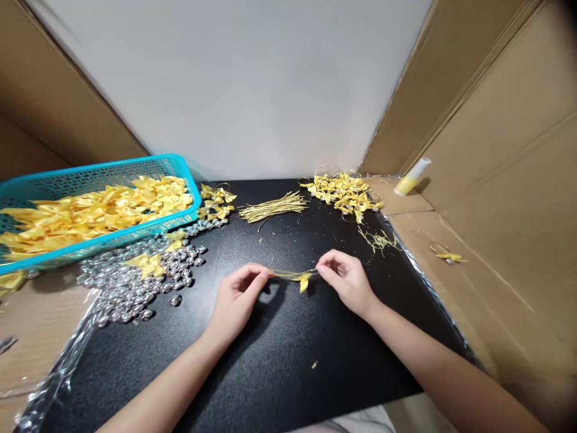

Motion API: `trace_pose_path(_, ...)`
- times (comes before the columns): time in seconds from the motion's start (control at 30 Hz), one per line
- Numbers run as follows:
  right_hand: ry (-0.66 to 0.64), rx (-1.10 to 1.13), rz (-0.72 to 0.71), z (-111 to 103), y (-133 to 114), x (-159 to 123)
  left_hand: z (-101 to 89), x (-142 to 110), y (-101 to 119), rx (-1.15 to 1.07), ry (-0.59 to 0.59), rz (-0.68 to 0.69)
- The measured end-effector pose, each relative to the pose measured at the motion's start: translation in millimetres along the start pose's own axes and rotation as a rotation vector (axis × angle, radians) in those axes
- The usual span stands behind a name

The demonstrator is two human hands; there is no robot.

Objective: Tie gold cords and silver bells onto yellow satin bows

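Stretching between the two hands, a thin gold cord runs from the pinched thumb and fingertips of the left hand to those of the right hand, with a yellow ribbon bow hanging from it nearer the right hand, above the black surface. Beyond the hands lies a bundle of gold cords, with a pile of finished-looking bows past the right hand and small cord scraps nearer to it. Left of the left hand, silvery beads spread out beside a blue basket of yellow bows.
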State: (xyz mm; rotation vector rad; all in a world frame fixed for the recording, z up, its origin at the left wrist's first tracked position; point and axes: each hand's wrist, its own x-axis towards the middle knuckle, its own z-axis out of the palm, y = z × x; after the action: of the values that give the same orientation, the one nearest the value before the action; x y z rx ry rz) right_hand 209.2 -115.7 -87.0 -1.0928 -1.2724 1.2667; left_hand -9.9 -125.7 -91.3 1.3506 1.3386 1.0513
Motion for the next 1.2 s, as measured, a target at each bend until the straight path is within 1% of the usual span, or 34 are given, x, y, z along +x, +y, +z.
trace_pose_path(0.07,-0.021,0.278,0.149,-1,1,3,-1.5,1,0,-0.035,0.0,-0.008)
trace_pose_path(0.13,-0.046,0.446,0.235,-3,2,7,-2.7,3,-2,-0.094,-0.009,-0.01)
trace_pose_path(0.33,-0.057,0.641,0.317,-15,3,19,-7.2,6,-16,-0.27,0.009,0.009)
trace_pose_path(0.47,-0.028,0.737,0.322,-27,2,29,-9.8,9,-16,-0.388,0.027,0.024)
trace_pose_path(0.67,0.045,0.735,0.278,-42,12,44,-12.4,16,-16,-0.522,0.003,0.047)
trace_pose_path(0.83,0.09,0.656,0.223,-45,18,51,-18.9,21,-24,-0.529,-0.027,0.044)
trace_pose_path(1.03,0.041,0.578,0.228,-36,26,48,-29.7,22,-32,-0.466,-0.044,-0.043)
trace_pose_path(1.1,0.026,0.554,0.237,-36,28,46,-31.5,22,-33,-0.458,-0.045,-0.069)
trace_pose_path(1.2,0.026,0.527,0.242,-42,30,44,-32.4,24,-33,-0.453,-0.047,-0.086)
